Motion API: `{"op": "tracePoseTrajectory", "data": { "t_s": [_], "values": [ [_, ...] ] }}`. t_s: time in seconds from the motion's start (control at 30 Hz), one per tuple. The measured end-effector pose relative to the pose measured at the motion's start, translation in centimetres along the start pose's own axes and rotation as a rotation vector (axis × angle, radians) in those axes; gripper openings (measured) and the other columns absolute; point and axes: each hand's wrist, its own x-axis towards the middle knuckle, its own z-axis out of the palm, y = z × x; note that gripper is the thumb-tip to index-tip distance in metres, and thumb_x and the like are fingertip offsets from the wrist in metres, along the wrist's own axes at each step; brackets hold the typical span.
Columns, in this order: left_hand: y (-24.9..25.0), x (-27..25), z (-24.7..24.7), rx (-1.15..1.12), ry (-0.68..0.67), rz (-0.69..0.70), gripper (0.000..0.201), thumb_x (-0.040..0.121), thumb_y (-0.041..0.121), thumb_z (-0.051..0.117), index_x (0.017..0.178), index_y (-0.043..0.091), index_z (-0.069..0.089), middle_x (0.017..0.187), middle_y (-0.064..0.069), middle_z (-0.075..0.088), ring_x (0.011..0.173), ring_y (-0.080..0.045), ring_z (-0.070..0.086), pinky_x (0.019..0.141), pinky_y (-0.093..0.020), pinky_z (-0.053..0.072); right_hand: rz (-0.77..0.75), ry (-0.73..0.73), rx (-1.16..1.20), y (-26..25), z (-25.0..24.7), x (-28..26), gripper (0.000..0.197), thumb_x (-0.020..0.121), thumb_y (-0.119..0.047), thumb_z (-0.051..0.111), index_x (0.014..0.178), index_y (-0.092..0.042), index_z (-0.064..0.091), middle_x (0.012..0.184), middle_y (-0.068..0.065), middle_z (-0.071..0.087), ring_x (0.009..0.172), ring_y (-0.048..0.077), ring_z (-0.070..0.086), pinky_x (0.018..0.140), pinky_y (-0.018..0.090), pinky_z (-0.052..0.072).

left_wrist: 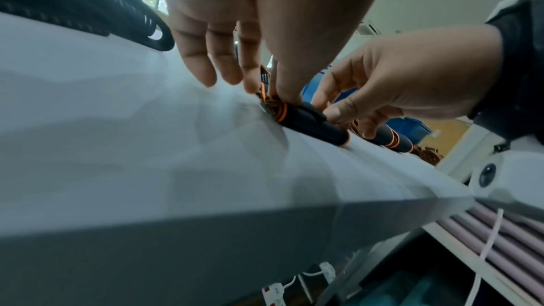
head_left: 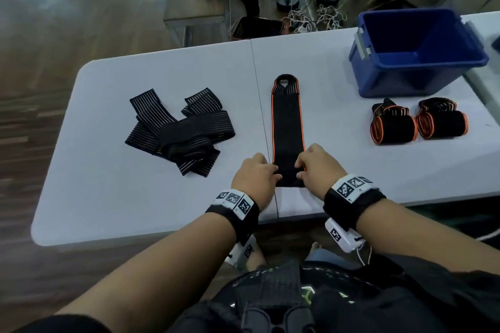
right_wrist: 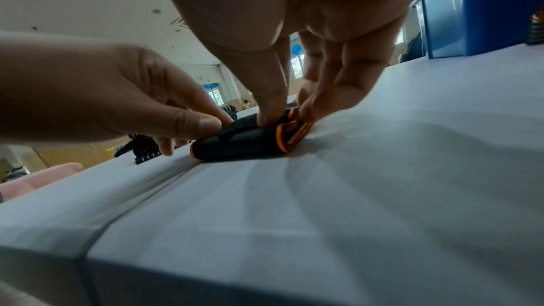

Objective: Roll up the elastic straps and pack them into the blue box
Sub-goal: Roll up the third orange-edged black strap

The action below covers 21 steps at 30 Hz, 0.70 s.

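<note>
Strap: the strap (head_left: 287, 127), black with orange edging, lies flat on the table (head_left: 162, 67), straight ahead of the person and just right of the table's centre seam.
Long axis: it runs directly away from the person; the looped end is far, the near end sits at the fingers.
Roll: the wrist views show the near end already turned over into a small tight roll (left_wrist: 309, 122), its axis crosswise to the strap's length.
Left hand: the left hand (head_left: 255, 177) pinches the roll's left end between thumb and curled fingertips, the other fingers reaching down beside it to the table.
Right hand: the right hand (head_left: 316, 167) pinches the right end the same way, thumb on the near side, fingers over the top.
Nearer hand: neither; the two sit level, one at each edge of the strap, so the load looks evenly shared.
Direction of move: the unrolled length lies wholly beyond the fingers, so rolling most likely goes forward, away from the body, along that axis.
Risk: if one hand leads, I judge the roll would skew and the orange edges stop lining up.
Done rolls: two rolls (head_left: 393, 127) lie side by side to the right, just in front of the box.
Box: the box (head_left: 416, 78), blue, stands at the far right; what shows of its inside holds no straps, so packing seems not yet begun.
Pile: a pile (head_left: 178, 132) of loose striped straps lies to the left, well apart from the hands.
</note>
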Motion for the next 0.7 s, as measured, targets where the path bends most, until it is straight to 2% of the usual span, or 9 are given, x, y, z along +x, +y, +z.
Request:
{"op": "tracePoseTrajectory", "data": {
  "t_s": [0.07,0.1,0.17,0.23,0.33,0.43,0.57,0.7],
  "values": [
    [-0.3,-0.5,0.4,0.103,0.013,0.077,0.031,0.101,0.037,0.053,0.109,0.015,0.073,0.129,-0.003,0.052,0.108,-0.028,0.051,0.091,-0.042,0.052,-0.032,0.024,-0.035,0.3,0.3,-0.1,0.012,0.093,-0.017,0.063,0.104,-0.017,0.064,0.11,-0.002,0.05,0.086,0.018,0.06,0.078,0.03,0.05],
    [-0.3,-0.6,0.5,0.151,0.006,0.112,0.034,0.1,0.041,0.052,0.111,0.015,0.071,0.137,-0.003,0.05,0.11,-0.029,0.05,0.091,-0.042,0.051,-0.053,0.027,-0.047,0.5,0.4,-0.2,0.014,0.094,-0.018,0.061,0.107,-0.015,0.065,0.112,-0.002,0.052,0.092,0.02,0.062,0.081,0.032,0.051],
    [-0.2,-1.0,0.7,0.209,-0.034,0.143,0.045,0.097,0.047,0.054,0.126,0.014,0.063,0.147,0.0,0.045,0.118,-0.029,0.048,0.095,-0.041,0.048,-0.107,0.015,-0.088,0.8,0.6,-0.5,0.022,0.098,-0.022,0.056,0.114,-0.013,0.068,0.122,0.0,0.055,0.1,0.022,0.062,0.086,0.034,0.051],
    [-0.1,-1.3,0.9,0.182,-0.053,0.116,0.055,0.095,0.046,0.06,0.139,0.014,0.054,0.152,0.001,0.041,0.125,-0.028,0.047,0.102,-0.04,0.045,-0.14,-0.006,-0.123,0.8,0.4,-0.9,0.032,0.1,-0.033,0.052,0.121,-0.015,0.068,0.133,0.001,0.053,0.11,0.024,0.061,0.093,0.036,0.049],
    [0.1,-1.8,1.5,0.057,-0.011,0.05,0.056,0.092,0.036,0.066,0.141,0.014,0.054,0.151,0.001,0.045,0.126,-0.027,0.05,0.106,-0.04,0.045,-0.165,-0.08,-0.174,1.1,0.3,-1.6,0.056,0.092,-0.049,0.06,0.138,-0.018,0.055,0.149,-0.002,0.042,0.126,0.022,0.054,0.103,0.038,0.046],
    [0.5,-2.2,1.9,-0.035,0.041,0.027,0.052,0.089,0.025,0.069,0.138,0.014,0.058,0.147,-0.001,0.052,0.128,-0.026,0.052,0.11,-0.036,0.042,-0.187,-0.112,-0.174,1.9,0.5,-1.9,0.067,0.09,-0.033,0.068,0.149,-0.019,0.041,0.158,-0.001,0.033,0.136,0.023,0.045,0.112,0.037,0.04],
    [1.8,-2.7,2.0,-0.143,0.068,-0.013,0.05,0.085,0.015,0.073,0.134,0.007,0.062,0.143,-0.006,0.056,0.13,-0.023,0.053,0.111,-0.025,0.035,-0.191,-0.049,-0.06,2.5,1.1,-2.0,0.06,0.086,-0.011,0.068,0.143,-0.014,0.049,0.152,0.004,0.041,0.135,0.023,0.046,0.114,0.031,0.035],
    [2.2,-3.0,2.4,-0.164,0.067,-0.026,0.051,0.086,0.013,0.072,0.135,0.008,0.061,0.146,-0.005,0.054,0.133,-0.022,0.051,0.115,-0.028,0.036,-0.225,-0.018,-0.024,2.9,1.1,-2.1,0.055,0.086,-0.005,0.066,0.139,-0.011,0.052,0.144,0.004,0.046,0.126,0.024,0.052,0.108,0.03,0.04]
  ]
}}
